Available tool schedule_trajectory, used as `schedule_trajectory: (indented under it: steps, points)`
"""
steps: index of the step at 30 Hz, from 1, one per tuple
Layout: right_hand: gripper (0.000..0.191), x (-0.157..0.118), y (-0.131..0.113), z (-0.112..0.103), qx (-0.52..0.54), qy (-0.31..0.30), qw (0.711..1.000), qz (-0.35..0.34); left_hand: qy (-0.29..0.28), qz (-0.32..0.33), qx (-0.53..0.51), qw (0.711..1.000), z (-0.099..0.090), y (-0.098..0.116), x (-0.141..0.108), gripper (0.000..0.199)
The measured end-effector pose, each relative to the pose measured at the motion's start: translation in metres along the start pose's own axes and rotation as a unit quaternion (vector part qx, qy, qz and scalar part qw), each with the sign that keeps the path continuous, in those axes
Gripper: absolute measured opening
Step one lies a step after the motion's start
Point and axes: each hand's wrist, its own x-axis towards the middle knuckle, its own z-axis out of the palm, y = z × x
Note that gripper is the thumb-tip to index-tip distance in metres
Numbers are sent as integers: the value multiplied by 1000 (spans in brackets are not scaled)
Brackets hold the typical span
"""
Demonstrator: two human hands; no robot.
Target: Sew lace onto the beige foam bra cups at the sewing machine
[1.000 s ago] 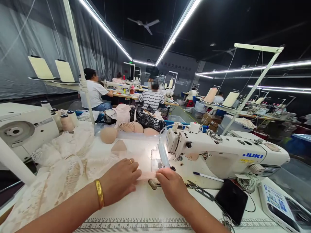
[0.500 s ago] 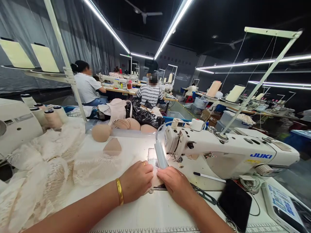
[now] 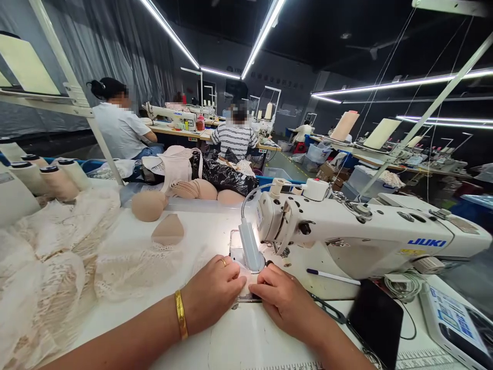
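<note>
My left hand [image 3: 216, 294], with a gold bangle and ring, has its fingers bent together on a pale piece of fabric [image 3: 252, 279] beside the sewing machine's needle area. Opposite it, my right hand [image 3: 288, 299] pinches the same fabric, its thumb and index finger close to my left fingertips. Most of the fabric is hidden under the hands. A grey lamp head [image 3: 250, 245] hangs just above, lighting the plate. The white JUKI sewing machine [image 3: 365, 226] stands to the right; its needle is hidden from me.
Cream lace [image 3: 57, 246] spreads over the table's left. Beige cups [image 3: 149, 205] and a flat beige piece [image 3: 168, 229] lie behind it. A pen [image 3: 333, 277], black scissors handle [image 3: 327, 308], and dark phone-like slab [image 3: 375, 324] lie right. Co-workers sit beyond.
The view has shifted nearer to the table. My right hand's fingers are more bent, and the thumbs and index fingertips now meet closer over the fabric. The lamp stays over the plate.
</note>
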Motion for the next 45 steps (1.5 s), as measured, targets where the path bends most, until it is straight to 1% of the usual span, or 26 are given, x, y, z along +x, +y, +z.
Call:
schedule_trajectory:
  steps: [7,12,16,19,22,28,31,36,38,42,45]
  points:
    - [29,-1,1,-1,5,1,1000,4,-6,-4,-16,1000,2,1,2,19]
    - [28,-1,3,2,19,-4,1000,11,17,-11,-59,998,12,0,-1,18]
    - [26,0,2,5,16,-6,999,34,21,-4,-100,995,18,-2,-2,21]
    - [26,0,3,10,7,0,999,45,43,-3,-108,993,19,-5,-1,23]
    - [26,0,5,14,7,8,998,62,52,1,-97,994,19,-9,4,24]
    - [36,2,11,20,-1,28,996,81,31,23,-89,995,25,-24,14,20]
    - [33,3,12,22,-9,38,995,87,21,26,-84,996,28,-29,17,16]
    - [33,4,13,24,-13,44,995,91,1,24,-79,997,22,-30,20,20]
    - [32,5,12,24,-16,47,994,94,-4,19,-78,997,22,-31,21,18]
    - [29,6,13,26,-25,60,994,92,-9,11,-72,997,32,-35,21,12]
    - [29,6,15,28,-31,73,993,90,-18,8,-63,998,38,-38,21,12]
